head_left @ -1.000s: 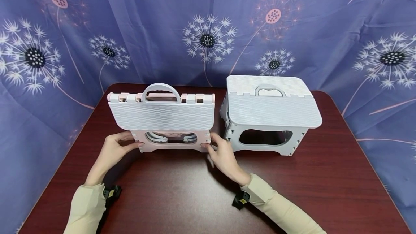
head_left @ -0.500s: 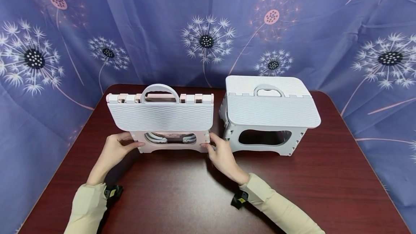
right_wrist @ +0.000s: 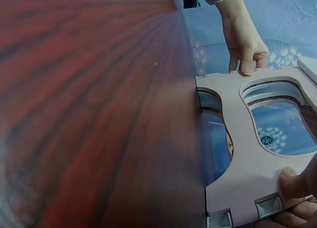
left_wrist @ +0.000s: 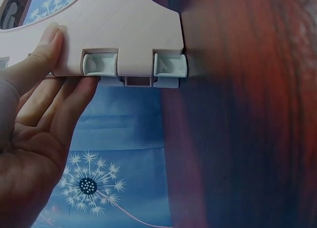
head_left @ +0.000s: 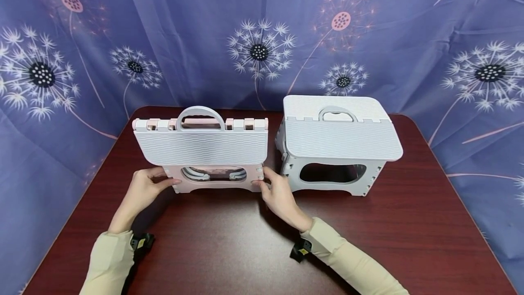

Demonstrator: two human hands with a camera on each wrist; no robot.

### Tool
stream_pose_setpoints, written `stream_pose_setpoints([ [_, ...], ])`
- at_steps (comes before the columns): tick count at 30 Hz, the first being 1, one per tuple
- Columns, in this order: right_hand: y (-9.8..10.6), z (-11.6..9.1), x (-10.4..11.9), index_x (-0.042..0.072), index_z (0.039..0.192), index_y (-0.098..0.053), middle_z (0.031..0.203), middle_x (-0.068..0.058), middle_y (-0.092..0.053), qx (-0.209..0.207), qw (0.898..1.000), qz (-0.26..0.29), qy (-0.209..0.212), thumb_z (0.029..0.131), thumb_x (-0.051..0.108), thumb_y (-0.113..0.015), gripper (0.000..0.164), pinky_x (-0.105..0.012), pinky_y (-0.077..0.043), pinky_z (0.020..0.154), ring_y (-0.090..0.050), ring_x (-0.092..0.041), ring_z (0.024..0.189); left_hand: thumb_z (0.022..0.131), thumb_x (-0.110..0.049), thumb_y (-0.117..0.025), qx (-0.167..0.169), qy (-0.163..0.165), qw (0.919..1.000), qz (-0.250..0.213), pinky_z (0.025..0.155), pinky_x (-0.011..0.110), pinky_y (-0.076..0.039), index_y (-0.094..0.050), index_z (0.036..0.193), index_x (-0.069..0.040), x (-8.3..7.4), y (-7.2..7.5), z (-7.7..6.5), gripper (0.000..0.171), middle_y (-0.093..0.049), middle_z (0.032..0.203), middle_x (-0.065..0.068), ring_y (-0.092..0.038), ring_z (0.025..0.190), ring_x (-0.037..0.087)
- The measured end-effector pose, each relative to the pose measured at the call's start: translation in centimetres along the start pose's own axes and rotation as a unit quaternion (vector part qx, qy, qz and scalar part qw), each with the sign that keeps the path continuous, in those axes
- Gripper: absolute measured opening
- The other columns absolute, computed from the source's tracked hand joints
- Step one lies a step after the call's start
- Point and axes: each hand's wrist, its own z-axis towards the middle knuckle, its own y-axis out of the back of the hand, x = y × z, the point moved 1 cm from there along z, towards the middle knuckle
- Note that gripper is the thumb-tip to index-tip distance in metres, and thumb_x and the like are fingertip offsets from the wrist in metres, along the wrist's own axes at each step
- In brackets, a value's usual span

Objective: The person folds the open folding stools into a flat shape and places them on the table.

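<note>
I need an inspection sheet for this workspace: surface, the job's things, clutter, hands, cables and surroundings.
Surface: reddish-brown wood-grain table, light glaring off its near middle.
Job's things: left stool has its top folded, front half slanting down; right stool stands opened, top spread flat.
Clutter: nothing seen.
Left hand: grips the left stool's lower left edge, thumb in front.
Right hand: grips its lower right edge, thumb in front.
Cables: nothing seen.
Surroundings: blue-purple dandelion-print cloth behind the table.

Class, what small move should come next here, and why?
Probably ease the front panel of the left stool outward: left grip and right grip pinch that panel's sides, and this stool's front seat half slopes down, while the right stool has a flat seat.
</note>
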Motion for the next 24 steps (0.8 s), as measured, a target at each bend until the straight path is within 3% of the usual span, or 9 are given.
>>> stream_pose_setpoints([
  [9, -0.11, 0.0, -0.05, 0.008, 0.095, -0.065, 0.09, -0.007, -0.075, 0.001, 1.0, 0.012, -0.007, 0.084, 0.008, -0.073, 0.013, -0.026, -0.053, 0.065, -0.063, -0.007, 0.077, 0.068, 0.002, -0.083, -0.006, -0.008, 0.9999, 0.005, 0.068, 0.005, -0.046, -0.076, 0.091, -0.001, -0.11, -0.04, 0.08, 0.025, -0.055, 0.083, -0.045, -0.057, 0.077, -0.02],
  [10, -0.12, -0.01, -0.04, 0.008, 0.095, -0.065, 0.091, -0.007, -0.075, 0.001, 1.0, 0.012, -0.007, 0.084, 0.008, -0.073, 0.013, -0.026, -0.053, 0.065, -0.062, -0.006, 0.076, 0.068, 0.001, -0.083, -0.006, -0.008, 0.9999, 0.006, 0.068, 0.005, -0.046, -0.076, 0.091, -0.001, -0.17, -0.05, 0.08, 0.025, -0.061, 0.082, -0.039, -0.057, 0.077, -0.021],
  [13, -0.12, 0.01, -0.05, 0.008, 0.095, -0.065, 0.091, -0.007, -0.075, 0.001, 1.0, 0.011, -0.005, 0.084, 0.007, -0.073, 0.014, -0.026, -0.053, 0.064, -0.062, -0.006, 0.076, 0.067, 0.001, -0.083, -0.009, -0.01, 0.9999, 0.007, 0.068, 0.005, -0.046, -0.076, 0.09, -0.002, -0.16, -0.06, 0.12, 0.024, -0.061, 0.082, -0.038, -0.057, 0.077, -0.021],
  [16, -0.14, 0.04, -0.08, 0.007, 0.096, -0.065, 0.091, -0.008, -0.075, 0.0, 1.0, 0.008, -0.002, 0.084, 0.007, -0.073, 0.014, -0.025, -0.052, 0.063, -0.06, -0.005, 0.073, 0.067, 0.001, -0.084, -0.011, -0.011, 0.9998, 0.008, 0.068, 0.005, -0.046, -0.076, 0.09, -0.002, -0.09, -0.08, 0.17, 0.024, -0.061, 0.081, -0.037, -0.057, 0.076, -0.02],
  [17, -0.15, 0.05, -0.1, 0.007, 0.097, -0.065, 0.091, -0.008, -0.075, 0.0, 1.0, 0.008, -0.001, 0.084, 0.007, -0.073, 0.015, -0.025, -0.052, 0.063, -0.06, -0.005, 0.072, 0.067, 0.001, -0.084, -0.012, -0.012, 0.9998, 0.009, 0.068, 0.005, -0.046, -0.076, 0.089, -0.002, 0.01, -0.08, 0.18, 0.024, -0.056, 0.082, -0.043, -0.057, 0.076, -0.021],
  [24, -0.22, 0.06, -0.18, 0.006, 0.096, -0.065, 0.09, -0.009, -0.075, -0.001, 1.0, 0.015, 0.002, 0.084, 0.007, -0.072, 0.014, -0.02, -0.05, 0.059, -0.057, -0.004, 0.067, 0.067, 0.0, -0.084, -0.012, -0.006, 0.9999, 0.008, 0.066, 0.006, -0.047, -0.076, 0.09, -0.002, 0.23, -0.09, 0.23, 0.024, -0.06, 0.081, -0.036, -0.057, 0.076, -0.02],
])
